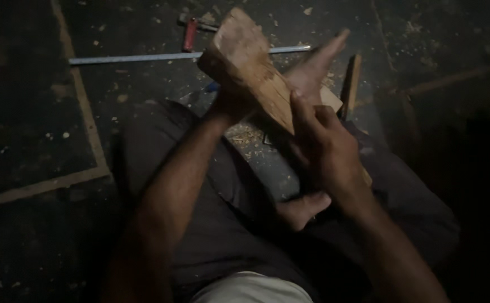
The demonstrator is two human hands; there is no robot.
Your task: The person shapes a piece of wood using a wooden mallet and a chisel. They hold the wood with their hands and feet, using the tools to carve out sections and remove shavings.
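Dark, gritty floor (26, 129) fills the scene, littered with pale wood chips and sawdust, and crossed by thin light strips of wood that frame a rectangular patch on the left. Open floor lies to the left and at top right; the lower half is taken up by the seated person's dark-clothed lap and knees. A long bluish metal ruler (132, 58) lies flat across the floor at the top, with a red-handled tool (190, 33) just beyond it. A thin wooden slat (352, 84) stands tilted at the right of the hands.

Raised above the lap is a wedge-shaped block of wood (256, 67), pale, rough-grained, tapering to a point at its lower end. The left hand (225, 90) is closed around the block's upper left side from beneath. The right hand (323, 140) grips the lower pointed end, thumb pressed against the face. A bare foot (318, 62) rises behind the block, and another (304, 207) rests by the lap. No containers show.
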